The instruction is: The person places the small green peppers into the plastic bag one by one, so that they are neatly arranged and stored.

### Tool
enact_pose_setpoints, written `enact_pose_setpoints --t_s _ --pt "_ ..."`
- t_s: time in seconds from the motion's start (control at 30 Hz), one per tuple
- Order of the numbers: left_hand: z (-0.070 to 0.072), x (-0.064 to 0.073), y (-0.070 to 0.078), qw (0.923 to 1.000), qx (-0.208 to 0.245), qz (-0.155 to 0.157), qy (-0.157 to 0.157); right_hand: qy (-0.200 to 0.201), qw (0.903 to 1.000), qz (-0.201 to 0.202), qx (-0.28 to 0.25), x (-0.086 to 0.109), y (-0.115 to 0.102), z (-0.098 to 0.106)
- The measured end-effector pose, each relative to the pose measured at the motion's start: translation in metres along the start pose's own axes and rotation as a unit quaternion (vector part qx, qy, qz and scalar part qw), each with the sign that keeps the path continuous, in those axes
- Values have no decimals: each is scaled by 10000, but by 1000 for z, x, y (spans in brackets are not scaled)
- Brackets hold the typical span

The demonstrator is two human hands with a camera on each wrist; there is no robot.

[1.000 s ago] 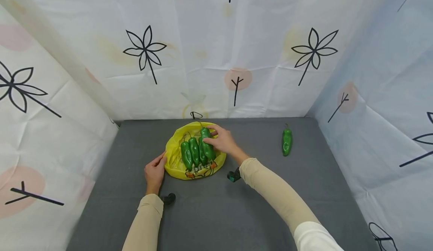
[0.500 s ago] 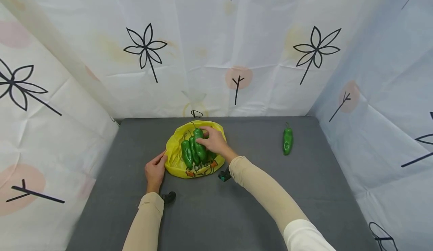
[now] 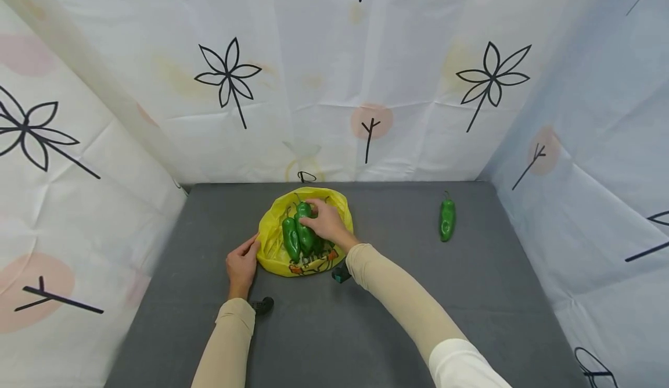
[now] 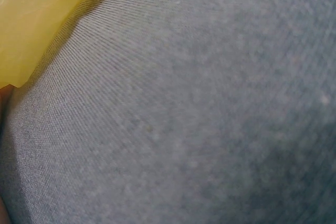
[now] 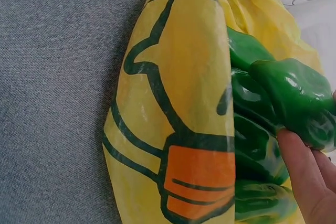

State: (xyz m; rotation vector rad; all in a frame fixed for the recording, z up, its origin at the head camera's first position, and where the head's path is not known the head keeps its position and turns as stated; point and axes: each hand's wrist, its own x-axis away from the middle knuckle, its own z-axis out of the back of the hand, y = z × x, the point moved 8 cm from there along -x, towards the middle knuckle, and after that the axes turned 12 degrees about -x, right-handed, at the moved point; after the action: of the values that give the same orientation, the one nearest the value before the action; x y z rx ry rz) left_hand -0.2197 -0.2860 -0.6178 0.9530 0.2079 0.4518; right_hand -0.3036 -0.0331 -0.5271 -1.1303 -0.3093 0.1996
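A yellow plastic bag (image 3: 268,245) with its mouth open lies on the grey cloth and holds several green peppers (image 3: 290,240). My left hand (image 3: 242,267) pinches the bag's left rim. Inside the mouth, my right hand (image 3: 328,225) grips one pepper (image 3: 304,228) between thumb and fingers, over the others. Close up in the right wrist view, the held pepper (image 5: 296,95) rests across several glossy peppers (image 5: 257,148), and the bag's printed front (image 5: 194,103) covers their lower ends. The left wrist view catches only a yellow corner of the bag (image 4: 42,19).
One more green pepper (image 3: 446,219) lies alone on the grey cloth (image 3: 397,295), far to the right. White patterned fabric walls (image 3: 324,74) stand behind and on both sides of the table.
My right hand has moved left across the bag's mouth with the pepper, now beside the leftmost pepper. The left hand keeps its place at the rim.
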Motion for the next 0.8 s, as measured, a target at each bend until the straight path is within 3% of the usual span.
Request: enact_pose_setpoints --t_s 0.8 --pt "0 -1 0 10000 -35 -22 34 -84 9997 -110 178 2 5 -2"
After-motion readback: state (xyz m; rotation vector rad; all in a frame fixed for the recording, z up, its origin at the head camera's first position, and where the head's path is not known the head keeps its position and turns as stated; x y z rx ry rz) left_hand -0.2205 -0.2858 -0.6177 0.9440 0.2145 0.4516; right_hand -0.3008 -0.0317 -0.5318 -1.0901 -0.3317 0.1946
